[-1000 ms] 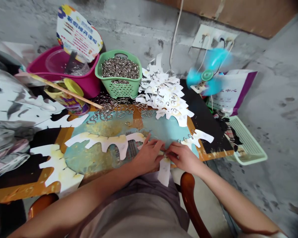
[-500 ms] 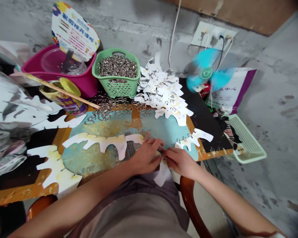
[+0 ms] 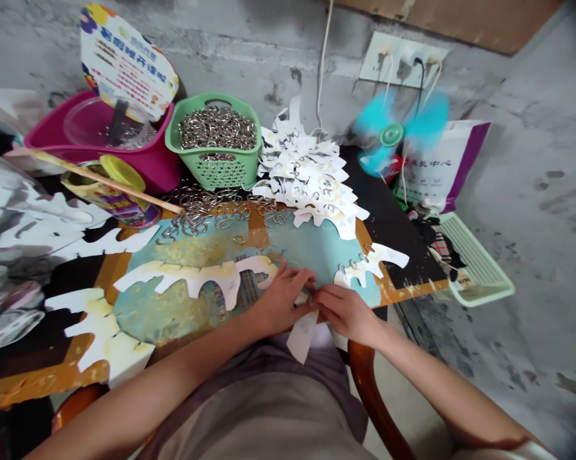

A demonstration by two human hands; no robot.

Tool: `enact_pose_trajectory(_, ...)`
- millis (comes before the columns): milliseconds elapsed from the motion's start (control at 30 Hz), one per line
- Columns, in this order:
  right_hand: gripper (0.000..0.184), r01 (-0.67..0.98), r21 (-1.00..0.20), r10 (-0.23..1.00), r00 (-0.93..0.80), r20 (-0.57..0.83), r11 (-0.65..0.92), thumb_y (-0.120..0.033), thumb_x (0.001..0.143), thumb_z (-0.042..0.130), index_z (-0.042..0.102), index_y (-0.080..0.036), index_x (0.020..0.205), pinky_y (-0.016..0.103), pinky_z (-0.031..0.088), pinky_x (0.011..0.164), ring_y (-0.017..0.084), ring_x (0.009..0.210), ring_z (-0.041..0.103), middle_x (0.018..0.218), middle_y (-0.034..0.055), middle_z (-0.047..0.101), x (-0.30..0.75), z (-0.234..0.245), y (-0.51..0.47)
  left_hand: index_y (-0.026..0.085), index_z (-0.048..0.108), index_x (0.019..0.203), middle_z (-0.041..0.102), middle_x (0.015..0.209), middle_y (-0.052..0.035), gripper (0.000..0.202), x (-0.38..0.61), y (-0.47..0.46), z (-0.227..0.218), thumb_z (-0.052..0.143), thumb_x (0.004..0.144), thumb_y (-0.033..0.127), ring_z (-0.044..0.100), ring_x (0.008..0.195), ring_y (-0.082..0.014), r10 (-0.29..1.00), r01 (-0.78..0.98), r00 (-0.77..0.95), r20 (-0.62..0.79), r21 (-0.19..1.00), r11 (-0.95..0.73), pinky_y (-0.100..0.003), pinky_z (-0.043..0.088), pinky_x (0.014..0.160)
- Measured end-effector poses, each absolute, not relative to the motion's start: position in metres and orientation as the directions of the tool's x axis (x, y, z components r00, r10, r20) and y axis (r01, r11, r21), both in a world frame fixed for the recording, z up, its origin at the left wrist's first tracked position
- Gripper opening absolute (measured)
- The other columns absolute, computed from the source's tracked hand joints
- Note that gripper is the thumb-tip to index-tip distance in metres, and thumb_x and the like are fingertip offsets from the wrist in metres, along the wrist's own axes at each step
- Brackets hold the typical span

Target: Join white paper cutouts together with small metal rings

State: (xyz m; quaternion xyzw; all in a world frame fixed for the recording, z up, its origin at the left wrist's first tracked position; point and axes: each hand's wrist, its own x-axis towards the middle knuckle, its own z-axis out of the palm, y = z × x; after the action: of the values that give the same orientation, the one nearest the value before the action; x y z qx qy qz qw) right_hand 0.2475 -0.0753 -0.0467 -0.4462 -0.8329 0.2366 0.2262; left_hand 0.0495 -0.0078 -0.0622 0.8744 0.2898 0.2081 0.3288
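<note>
At the table's front edge my left hand (image 3: 282, 300) and my right hand (image 3: 349, 314) meet, fingers pinched together. Between them is a white cut-out piece (image 3: 302, 337), its lower end hanging over my lap; the part under my fingers is hidden. Whether a metal ring is also in my fingers I cannot make out. Left of my hands lies a scalloped white piece (image 3: 192, 276) with a yellowish glue-like edge. To the right rests another white piece (image 3: 359, 271) with several metal rings along it. Loose metal rings (image 3: 202, 214) are scattered farther back.
A green basket (image 3: 211, 167) full of rings stands beside a magenta basket (image 3: 166, 153). A stick (image 3: 125, 185) lies across an open can (image 3: 129, 211). White pieces (image 3: 311, 172) are heaped at the back. A turquoise fan (image 3: 391, 134) spins at right, near a pale green tray (image 3: 479, 255).
The whole view has shifted slightly. The hanging end of the white piece has swung a little left; my hands stay together with their fingers closed.
</note>
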Motion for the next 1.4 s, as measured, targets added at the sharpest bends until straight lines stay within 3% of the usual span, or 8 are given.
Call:
enact_pose_trajectory(167,0.020,0.669,-0.560,0.864,-0.462,0.202,0.489,-0.009,0.098,0.040,0.058,-0.020,0.103,0.032,0.050,0.074,0.021,0.085,0.058,0.096,0.0098,0.062,0.248,-0.050,-0.093,0.024,0.058,0.110,0.072,0.105,-0.0008,0.028,0.045,-0.009,-0.061,0.070,0.084,0.021,0.057,0.113,-0.0242,0.610,0.371,0.769,0.194,0.641,-0.672,-0.058,0.014,0.121)
enact_pose_trajectory(367,0.025,0.764,-0.389,0.857,-0.440,0.269,0.515,-0.009,0.100,0.039,0.060,-0.017,0.111,0.036,0.049,0.076,0.024,0.087,0.056,0.099,0.0127,0.063,0.246,-0.058,-0.104,0.028,0.070,0.100,0.074,0.102,0.0019,0.009,0.040,-0.013,-0.065,0.063,0.094,0.028,0.056,0.116,-0.0244,0.548,0.337,0.789,0.280,0.548,-0.766,-0.057,0.012,0.121)
enact_pose_trajectory(633,0.023,0.773,-0.392,0.861,-0.391,0.326,0.499,-0.014,0.100,0.044,0.065,-0.016,0.108,0.036,0.045,0.073,0.023,0.083,0.051,0.103,0.0122,0.065,0.244,-0.065,-0.110,0.025,0.071,0.090,0.076,0.105,0.0037,0.010,0.034,-0.017,-0.058,0.062,0.093,0.030,0.054,0.123,-0.0297,0.491,0.318,0.799,0.347,0.449,-0.835,-0.065,0.001,0.120)
enact_pose_trajectory(867,0.025,0.796,-0.318,0.836,-0.382,0.395,0.515,-0.012,0.098,0.044,0.066,-0.013,0.109,0.037,0.043,0.072,0.022,0.079,0.049,0.103,0.0121,0.067,0.240,-0.067,-0.115,0.026,0.070,0.101,0.076,0.108,0.0012,0.014,0.034,-0.020,-0.059,0.057,0.096,0.024,0.055,0.121,-0.0303,0.446,0.315,0.806,0.390,0.356,-0.880,-0.069,-0.003,0.118)
enact_pose_trajectory(1100,0.021,0.836,-0.318,0.864,-0.313,0.393,0.447,-0.011,0.096,0.047,0.067,-0.012,0.102,0.037,0.042,0.074,0.022,0.081,0.051,0.099,0.0130,0.065,0.231,-0.070,-0.121,0.027,0.072,0.097,0.077,0.102,0.0006,0.010,0.037,-0.021,-0.058,0.062,0.094,0.026,0.058,0.116,-0.0299,0.514,0.376,0.775,0.367,0.385,-0.843,-0.068,0.005,0.119)
enact_pose_trajectory(1400,0.023,0.853,-0.354,0.881,-0.225,0.415,0.384,-0.011,0.096,0.046,0.068,-0.012,0.101,0.037,0.043,0.072,0.023,0.078,0.051,0.093,0.0121,0.065,0.221,-0.068,-0.128,0.024,0.072,0.084,0.077,0.104,0.0034,0.011,0.040,-0.025,-0.057,0.065,0.091,0.023,0.052,0.123,-0.0333,0.532,0.383,0.745,0.403,0.395,-0.835,-0.072,-0.002,0.118)
